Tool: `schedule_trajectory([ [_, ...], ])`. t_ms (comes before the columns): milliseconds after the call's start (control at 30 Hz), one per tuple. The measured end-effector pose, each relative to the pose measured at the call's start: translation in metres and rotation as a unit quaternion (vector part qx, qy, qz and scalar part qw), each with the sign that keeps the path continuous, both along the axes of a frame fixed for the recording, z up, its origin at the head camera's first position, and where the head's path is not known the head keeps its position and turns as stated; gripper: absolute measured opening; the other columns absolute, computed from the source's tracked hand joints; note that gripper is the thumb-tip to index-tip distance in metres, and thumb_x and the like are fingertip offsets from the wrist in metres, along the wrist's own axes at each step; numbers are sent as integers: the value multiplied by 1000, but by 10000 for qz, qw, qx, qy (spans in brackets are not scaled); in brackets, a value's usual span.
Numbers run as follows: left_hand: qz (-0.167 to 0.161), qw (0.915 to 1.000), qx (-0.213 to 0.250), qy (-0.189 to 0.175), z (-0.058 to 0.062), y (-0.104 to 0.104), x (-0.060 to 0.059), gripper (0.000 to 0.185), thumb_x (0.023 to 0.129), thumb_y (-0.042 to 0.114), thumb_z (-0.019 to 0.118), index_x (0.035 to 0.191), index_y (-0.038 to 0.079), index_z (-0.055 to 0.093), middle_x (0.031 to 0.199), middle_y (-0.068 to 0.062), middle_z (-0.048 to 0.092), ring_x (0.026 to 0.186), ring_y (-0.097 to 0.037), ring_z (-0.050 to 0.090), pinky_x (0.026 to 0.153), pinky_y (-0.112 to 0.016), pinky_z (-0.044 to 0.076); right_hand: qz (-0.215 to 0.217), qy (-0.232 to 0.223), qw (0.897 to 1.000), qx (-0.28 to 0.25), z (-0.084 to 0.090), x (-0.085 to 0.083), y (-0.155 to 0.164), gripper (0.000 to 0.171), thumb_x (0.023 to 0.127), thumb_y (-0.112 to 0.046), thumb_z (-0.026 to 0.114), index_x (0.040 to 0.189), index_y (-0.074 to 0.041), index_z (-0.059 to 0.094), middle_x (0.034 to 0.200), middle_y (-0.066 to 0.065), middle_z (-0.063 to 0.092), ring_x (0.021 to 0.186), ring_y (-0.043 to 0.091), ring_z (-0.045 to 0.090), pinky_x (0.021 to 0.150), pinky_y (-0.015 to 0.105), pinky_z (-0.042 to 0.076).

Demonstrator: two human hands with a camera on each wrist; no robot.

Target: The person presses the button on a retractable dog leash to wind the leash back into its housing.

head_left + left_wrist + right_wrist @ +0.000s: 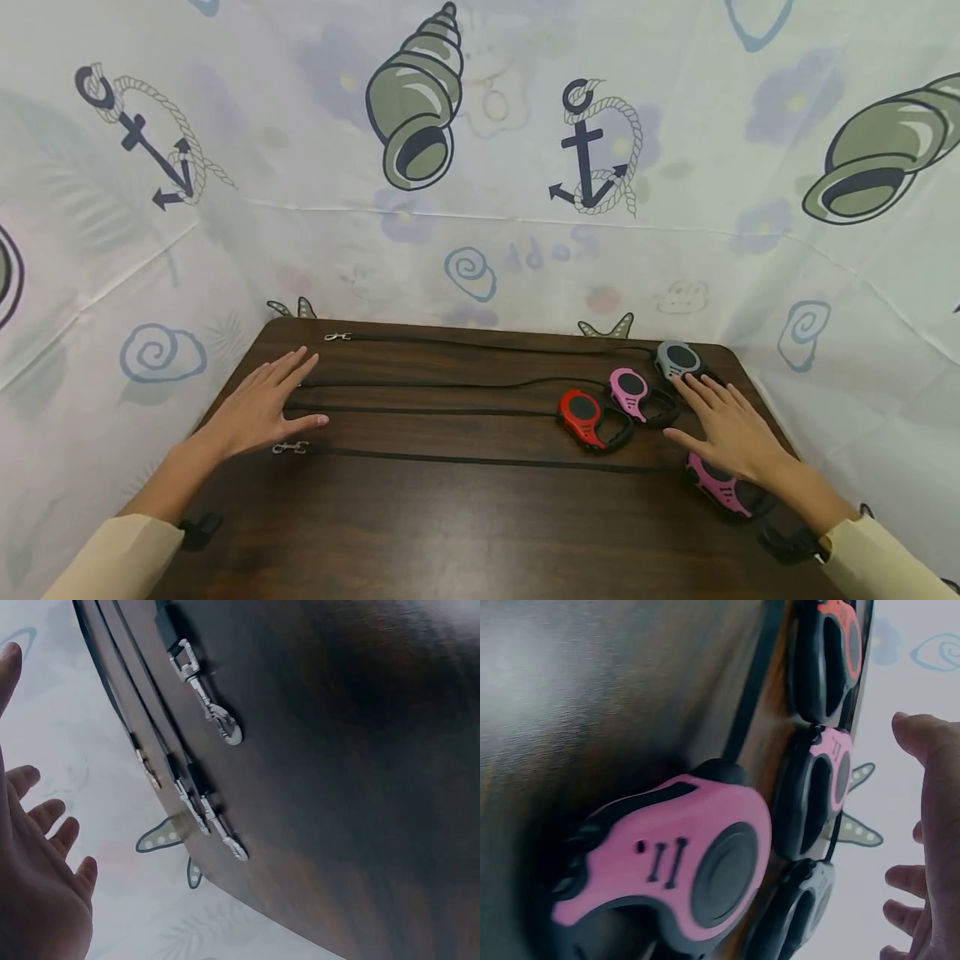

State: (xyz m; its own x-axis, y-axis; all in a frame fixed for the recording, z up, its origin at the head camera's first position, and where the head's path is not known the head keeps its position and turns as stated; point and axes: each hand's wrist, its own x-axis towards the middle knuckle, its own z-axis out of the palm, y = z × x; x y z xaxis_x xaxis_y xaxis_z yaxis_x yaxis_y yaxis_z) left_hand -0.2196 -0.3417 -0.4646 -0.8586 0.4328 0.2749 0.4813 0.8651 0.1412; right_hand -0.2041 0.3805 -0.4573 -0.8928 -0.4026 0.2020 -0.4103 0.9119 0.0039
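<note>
Several retractable dog leashes lie on a dark wooden table, cords pulled out to the left. Their handles are grey [678,358], pink [628,392], red [582,415] and a nearer pink one [679,859]. Silver snap hooks [214,712] end the cords at the left. My left hand [262,404] is spread, fingers extended, over the hook ends and holds nothing. My right hand [723,425] is likewise spread, above the handles, and partly covers the nearer pink one in the head view. In the right wrist view its fingers stand apart from the handles.
The wooden table [450,525] has rounded far corners. A white cloth [510,275] printed with shells and anchors stands behind it and on both sides. Black straps [198,532] sit at the wrists. The black cords [465,459] run roughly parallel across the table.
</note>
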Motion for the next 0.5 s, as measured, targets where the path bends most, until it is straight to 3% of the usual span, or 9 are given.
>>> schedule_trajectory([
  [133,-282,9994,115,165,-4,-3,5,101,83,54,86,158,0,45,161,-30,42,141,-52,45,110,-70,37,95,96,9998,-129,-7,10,5,88,94,-58,72,158,-3,46,156,29,49,144,52,43,125,64,21],
  [333,-462,9983,192,282,-15,-4,11,97,76,52,92,151,3,56,152,-26,54,133,-51,54,105,-70,42,181,251,9995,-117,-11,26,15,87,91,-51,79,157,-3,49,153,28,53,141,49,47,130,55,13],
  [500,-675,9962,436,337,-23,-5,15,90,71,45,97,143,1,63,143,-25,61,126,-51,60,99,-70,47,498,598,9970,-28,-13,33,24,84,88,-51,81,151,-1,56,146,23,60,134,46,53,129,27,-5],
])
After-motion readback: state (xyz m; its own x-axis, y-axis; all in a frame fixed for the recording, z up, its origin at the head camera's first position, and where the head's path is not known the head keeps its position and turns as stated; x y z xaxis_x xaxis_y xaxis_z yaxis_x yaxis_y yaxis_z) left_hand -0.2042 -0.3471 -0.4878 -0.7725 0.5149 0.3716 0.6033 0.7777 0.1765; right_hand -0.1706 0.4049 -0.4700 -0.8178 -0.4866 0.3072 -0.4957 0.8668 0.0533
